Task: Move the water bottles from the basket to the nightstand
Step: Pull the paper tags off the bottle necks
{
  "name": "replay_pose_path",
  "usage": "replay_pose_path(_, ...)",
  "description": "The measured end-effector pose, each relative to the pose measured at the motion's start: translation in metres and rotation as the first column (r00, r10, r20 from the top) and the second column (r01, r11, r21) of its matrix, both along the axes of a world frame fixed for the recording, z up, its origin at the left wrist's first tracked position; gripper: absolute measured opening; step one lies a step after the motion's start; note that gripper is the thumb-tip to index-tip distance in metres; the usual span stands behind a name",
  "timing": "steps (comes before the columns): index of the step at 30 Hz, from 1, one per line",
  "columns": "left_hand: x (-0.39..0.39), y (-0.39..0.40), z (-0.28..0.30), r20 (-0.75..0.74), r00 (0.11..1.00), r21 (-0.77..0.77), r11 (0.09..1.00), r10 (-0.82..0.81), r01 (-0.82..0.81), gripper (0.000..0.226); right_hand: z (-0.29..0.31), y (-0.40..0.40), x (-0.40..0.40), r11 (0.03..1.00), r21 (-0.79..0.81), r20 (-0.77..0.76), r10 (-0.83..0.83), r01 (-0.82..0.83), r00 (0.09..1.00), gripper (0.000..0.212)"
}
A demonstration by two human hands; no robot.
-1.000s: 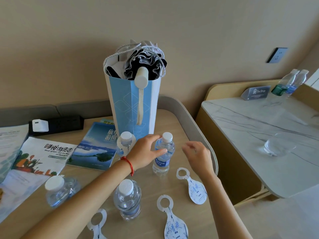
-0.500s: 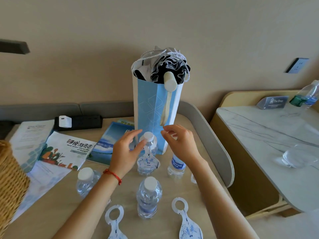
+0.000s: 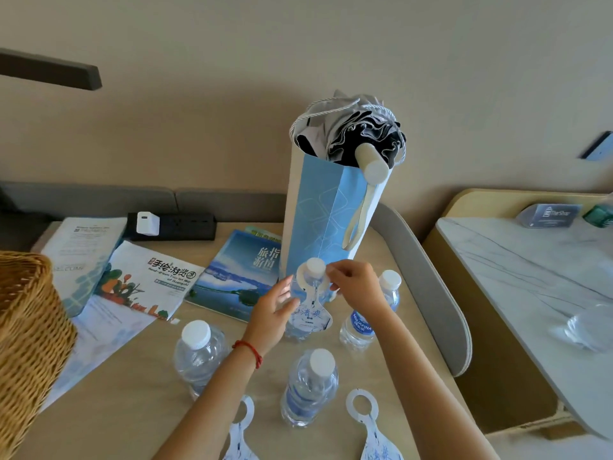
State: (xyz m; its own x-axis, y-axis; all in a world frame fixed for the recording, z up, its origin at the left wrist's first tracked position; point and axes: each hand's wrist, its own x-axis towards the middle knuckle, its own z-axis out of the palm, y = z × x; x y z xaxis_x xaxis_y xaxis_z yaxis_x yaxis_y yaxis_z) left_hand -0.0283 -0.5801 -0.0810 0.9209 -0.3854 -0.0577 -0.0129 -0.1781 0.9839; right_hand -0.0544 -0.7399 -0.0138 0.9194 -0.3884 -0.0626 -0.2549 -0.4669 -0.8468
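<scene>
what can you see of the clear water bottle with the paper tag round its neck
The clear plastic water bottle with a white cap stands upright on the tan table, just in front of the tall blue paper bag. A white, blue-printed paper tag rings its neck and hangs down its front. The left hand touches its side; the right hand pinches the tag's ring by the cap.

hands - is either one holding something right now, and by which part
The right hand pinches the ring of the paper neck tag beside the cap of the back bottle. The left hand rests open against that bottle's side.
</scene>
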Motion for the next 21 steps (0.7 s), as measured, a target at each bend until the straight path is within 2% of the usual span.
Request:
replay_pose_path(7,0.001,-0.001,-0.003,-0.011,1.000,-0.054,0.998,-0.014,0.014,0.052,0.001,-0.001,0.005,0.991,0.128,0.065,-0.034,0.026,0.997,0.010)
replay_pose_path(11,0.002,-0.002,-0.004,0.002,1.000,-0.049,0.999,-0.016,0.016,0.053,0.008,-0.002,0.007,0.996,0.094,0.128,-0.026,0.014,0.991,0.013)
replay_pose_path(14,0.003,-0.002,-0.004,-0.009,1.000,-0.061,0.998,-0.015,0.014,0.055,0.018,0.000,0.006,0.995,0.068,0.167,0.057,-0.069,0.984,0.016)
replay_pose_path(17,0.004,-0.002,-0.004,-0.023,1.000,-0.077,0.997,-0.019,0.017,0.057,0.029,0.000,0.000,0.989,0.051,0.166,0.128,-0.138,0.978,0.015)
replay_pose_path(21,0.004,-0.001,-0.006,-0.007,0.999,-0.086,0.996,-0.038,0.038,0.054,0.030,-0.009,-0.025,0.988,0.051,0.132,0.140,-0.147,0.981,0.014)
